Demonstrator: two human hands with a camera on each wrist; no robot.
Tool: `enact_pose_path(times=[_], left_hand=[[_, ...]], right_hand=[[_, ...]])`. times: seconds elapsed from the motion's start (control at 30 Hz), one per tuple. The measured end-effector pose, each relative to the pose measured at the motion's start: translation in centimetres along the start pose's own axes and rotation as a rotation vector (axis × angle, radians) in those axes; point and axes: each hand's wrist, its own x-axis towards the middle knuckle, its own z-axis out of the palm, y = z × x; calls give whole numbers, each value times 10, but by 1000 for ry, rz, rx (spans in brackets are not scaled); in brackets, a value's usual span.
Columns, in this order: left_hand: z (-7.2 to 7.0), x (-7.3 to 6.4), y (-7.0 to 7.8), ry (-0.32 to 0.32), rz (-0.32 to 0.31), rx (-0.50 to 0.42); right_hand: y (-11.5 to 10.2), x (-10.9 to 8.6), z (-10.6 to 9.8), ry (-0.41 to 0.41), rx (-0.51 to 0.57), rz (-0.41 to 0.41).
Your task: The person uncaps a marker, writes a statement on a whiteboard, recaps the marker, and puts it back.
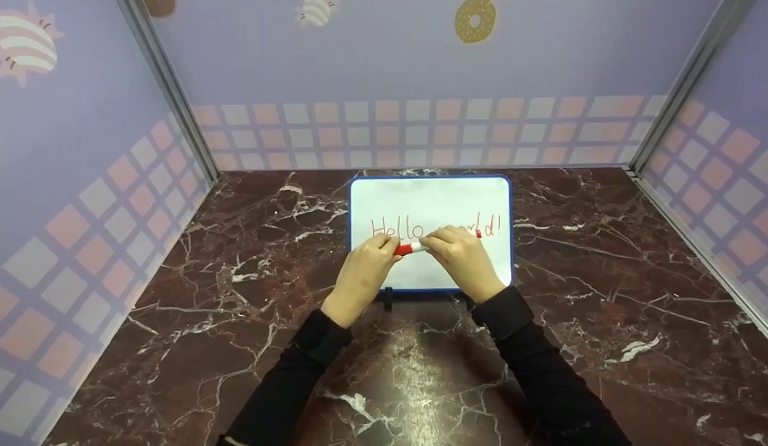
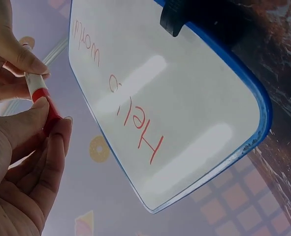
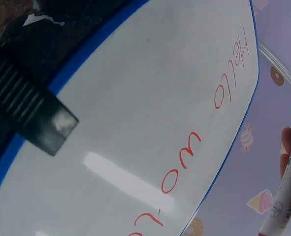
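Observation:
A marker (image 1: 416, 247) with a white barrel and a red cap is held between both hands in front of a whiteboard (image 1: 430, 269). My left hand (image 1: 362, 269) pinches the red cap (image 2: 51, 110) between thumb and fingers. The white barrel (image 3: 283, 201) is gripped by my right hand (image 1: 463, 259). In the head view the barrel is partly hidden behind the right fingers. The blue-framed board bears red handwriting (image 1: 396, 230) reading "Hello world!", part of it covered by the right hand.
Black clips (image 1: 388, 298) hold the board's lower edge above a dark red marbled table (image 1: 192, 347). Purple walls with pink and white checks (image 1: 356, 134) enclose the table at the back and both sides.

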Motion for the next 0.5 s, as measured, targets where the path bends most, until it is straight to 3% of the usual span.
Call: enact_pose_path(times=[0.3,0.5], left_hand=[[-3,2,-11,30,-38,-31],[-13,5,-36,45,-153,-21]], right_hand=[[3,-1,-2,17,45,37],[15,-1,-15,64,73,171]])
